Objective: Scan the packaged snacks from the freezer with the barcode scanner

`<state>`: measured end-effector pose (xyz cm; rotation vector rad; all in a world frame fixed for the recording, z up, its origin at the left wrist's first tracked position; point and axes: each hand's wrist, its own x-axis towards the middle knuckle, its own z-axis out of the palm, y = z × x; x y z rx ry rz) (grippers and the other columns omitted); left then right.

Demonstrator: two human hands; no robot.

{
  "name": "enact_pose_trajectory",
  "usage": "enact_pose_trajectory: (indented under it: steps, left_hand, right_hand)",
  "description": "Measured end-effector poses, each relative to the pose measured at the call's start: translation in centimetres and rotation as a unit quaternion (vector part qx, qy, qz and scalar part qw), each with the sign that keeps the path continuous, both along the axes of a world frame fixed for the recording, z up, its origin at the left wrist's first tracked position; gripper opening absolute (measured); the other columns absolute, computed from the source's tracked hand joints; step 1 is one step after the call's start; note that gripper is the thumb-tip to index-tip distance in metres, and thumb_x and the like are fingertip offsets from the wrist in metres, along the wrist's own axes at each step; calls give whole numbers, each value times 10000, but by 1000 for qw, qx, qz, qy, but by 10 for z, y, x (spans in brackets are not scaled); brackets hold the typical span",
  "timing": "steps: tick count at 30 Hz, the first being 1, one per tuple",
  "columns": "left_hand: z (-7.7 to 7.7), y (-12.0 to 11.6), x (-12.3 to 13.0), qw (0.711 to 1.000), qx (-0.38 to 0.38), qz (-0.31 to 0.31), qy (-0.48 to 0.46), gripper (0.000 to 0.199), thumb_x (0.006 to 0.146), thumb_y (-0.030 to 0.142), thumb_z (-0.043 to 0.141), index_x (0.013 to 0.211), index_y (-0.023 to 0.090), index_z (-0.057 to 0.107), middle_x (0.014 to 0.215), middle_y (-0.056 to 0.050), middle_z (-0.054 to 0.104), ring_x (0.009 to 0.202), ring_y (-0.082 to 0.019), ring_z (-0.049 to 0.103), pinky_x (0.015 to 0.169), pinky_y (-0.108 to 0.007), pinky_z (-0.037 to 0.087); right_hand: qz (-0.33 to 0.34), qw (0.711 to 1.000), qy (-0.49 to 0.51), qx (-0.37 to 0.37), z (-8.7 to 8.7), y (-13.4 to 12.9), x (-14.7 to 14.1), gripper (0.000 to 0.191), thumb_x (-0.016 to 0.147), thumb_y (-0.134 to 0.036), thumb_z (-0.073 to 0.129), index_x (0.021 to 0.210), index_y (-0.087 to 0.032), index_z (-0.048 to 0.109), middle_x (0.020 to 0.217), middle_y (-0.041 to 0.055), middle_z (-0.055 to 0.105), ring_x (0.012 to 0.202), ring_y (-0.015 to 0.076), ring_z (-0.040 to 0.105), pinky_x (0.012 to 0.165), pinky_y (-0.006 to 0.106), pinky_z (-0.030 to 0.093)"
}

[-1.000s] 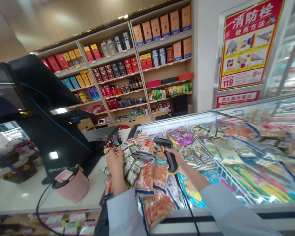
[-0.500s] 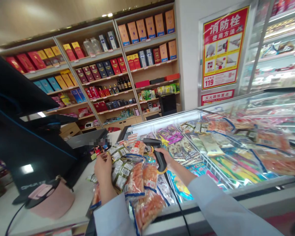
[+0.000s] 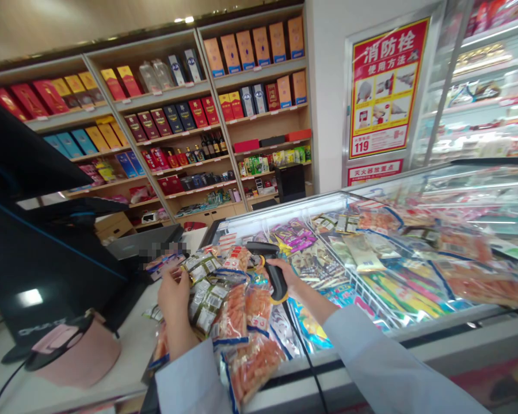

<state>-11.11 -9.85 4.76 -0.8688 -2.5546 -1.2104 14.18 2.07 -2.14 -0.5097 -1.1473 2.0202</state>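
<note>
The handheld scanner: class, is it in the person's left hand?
No, the right hand grips the scanner, while the left hand is at the packets.

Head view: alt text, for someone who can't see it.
A person's right-hand grip holds a black handheld scanner beside a heap of packaged snacks; the left-hand grip is at the heap's left side. A display case of packets extends right, with shelves of boxes behind.
</note>
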Motion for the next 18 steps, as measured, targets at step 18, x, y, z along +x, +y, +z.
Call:
enact_pose_trajectory:
  steps: [18]
  left_hand:
    - [59, -21, 8, 998, 5, 48, 39, 215, 739, 375, 659, 921, 264, 627, 845, 14, 749, 844, -241, 704, 784, -370, 562]
  right_hand:
    - [-35, 995, 81, 45, 61, -1, 58, 285, 745, -465, 608, 745, -181, 582, 502, -21, 568, 396, 110, 510, 387, 215, 398]
